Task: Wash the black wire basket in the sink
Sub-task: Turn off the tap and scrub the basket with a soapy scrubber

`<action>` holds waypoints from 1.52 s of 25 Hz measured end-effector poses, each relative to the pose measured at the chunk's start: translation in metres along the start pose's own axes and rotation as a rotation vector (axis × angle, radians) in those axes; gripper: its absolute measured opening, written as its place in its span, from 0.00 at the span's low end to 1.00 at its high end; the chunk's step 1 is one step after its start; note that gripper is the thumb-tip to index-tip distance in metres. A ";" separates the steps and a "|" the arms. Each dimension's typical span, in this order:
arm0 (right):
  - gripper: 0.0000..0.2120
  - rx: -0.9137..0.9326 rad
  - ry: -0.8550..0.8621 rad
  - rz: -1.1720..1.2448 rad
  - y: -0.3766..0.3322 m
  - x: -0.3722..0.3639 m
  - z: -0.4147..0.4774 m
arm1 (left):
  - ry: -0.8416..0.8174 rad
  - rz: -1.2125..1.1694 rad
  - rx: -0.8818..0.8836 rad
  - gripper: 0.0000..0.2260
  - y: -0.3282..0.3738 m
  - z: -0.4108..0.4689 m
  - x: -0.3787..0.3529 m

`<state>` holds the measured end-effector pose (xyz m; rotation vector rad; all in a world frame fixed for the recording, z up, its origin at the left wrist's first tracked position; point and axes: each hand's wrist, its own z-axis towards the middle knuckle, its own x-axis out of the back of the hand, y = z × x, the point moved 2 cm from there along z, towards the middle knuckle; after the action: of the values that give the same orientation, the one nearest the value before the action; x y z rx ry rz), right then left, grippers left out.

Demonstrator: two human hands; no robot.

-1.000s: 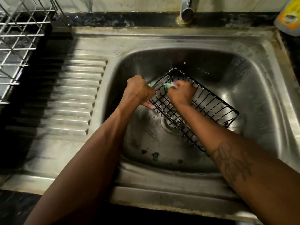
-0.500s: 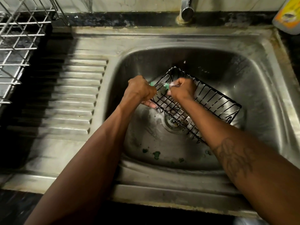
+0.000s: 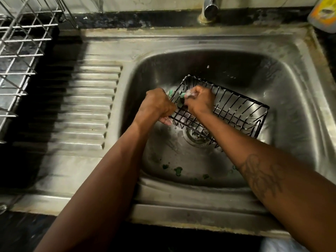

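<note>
Wire dish rack (image 3: pixel 21 51), bare metal, stands at 10 o'clock of the view, on the dark counter. Just right of it lies the ribbed drainboard (image 3: pixel 87 106), at 9 o'clock from the basin.

Left hand (image 3: pixel 156 104): fingers curled tight round the left-end rim of the black wire basket (image 3: pixel 240 108), gripping it.

Right hand (image 3: pixel 200 100): clenched round a green scrubber (image 3: pixel 182 95), sudsy, and pressed against the wires at the basket's left end, just beside the left hand.

The basket sits inside the sink (image 3: pixel 291 84), near the basin's centre, tilted, its long axis running from 10 o'clock to 4 o'clock. Its near edge lies over the drain (image 3: pixel 195 140). Foam specks show on its wires.

Green scraps (image 3: pixel 178 170) lie on the basin floor at 6 o'clock from the drain.

Tap (image 3: pixel 210 6) stands at 12 o'clock of the basin. A yellow bottle (image 3: pixel 323 13), partly out of view, stands at 2 o'clock.
</note>
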<state>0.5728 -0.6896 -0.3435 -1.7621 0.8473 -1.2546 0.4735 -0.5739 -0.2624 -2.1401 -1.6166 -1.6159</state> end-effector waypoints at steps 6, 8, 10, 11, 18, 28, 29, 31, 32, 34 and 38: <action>0.05 0.088 -0.243 -0.086 -0.001 -0.001 -0.009 | 0.194 0.405 -0.249 0.07 0.011 -0.026 -0.003; 0.05 0.106 -0.311 -0.165 -0.016 0.003 -0.019 | 0.247 0.548 -0.333 0.10 0.009 -0.032 0.000; 0.07 0.061 -0.283 -0.128 -0.028 0.009 -0.025 | 0.238 0.626 -0.491 0.15 0.010 -0.036 0.006; 0.09 0.043 -0.262 -0.112 -0.034 0.015 -0.027 | 0.187 0.626 -0.598 0.18 0.011 -0.036 0.008; 0.08 -0.087 -0.133 -0.075 -0.045 0.053 -0.045 | -0.389 1.063 -0.716 0.29 -0.007 -0.052 0.008; 0.22 0.295 -0.161 -0.533 -0.090 0.097 -0.071 | -0.257 0.650 -0.715 0.20 0.010 -0.052 0.027; 0.22 0.427 -0.119 -0.598 -0.100 0.104 -0.073 | -0.223 0.520 -0.739 0.19 0.015 -0.052 0.030; 0.21 0.573 -0.051 -0.622 -0.108 0.111 -0.075 | -0.189 0.236 -0.689 0.16 0.020 -0.050 0.037; 0.20 0.581 -0.052 -0.612 -0.106 0.111 -0.075 | -0.168 0.142 -0.638 0.16 0.021 -0.051 0.040; 0.19 0.563 -0.089 -0.616 -0.100 0.104 -0.076 | -0.148 0.070 -0.568 0.18 0.017 -0.050 0.039; 0.14 0.499 -0.114 -0.579 -0.106 0.086 -0.082 | -0.168 -0.044 -0.426 0.12 -0.013 -0.037 0.028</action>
<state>0.5262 -0.7329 -0.1980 -1.6808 -0.0730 -1.5415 0.4363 -0.5679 -0.2319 -2.5134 -1.4718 -1.9960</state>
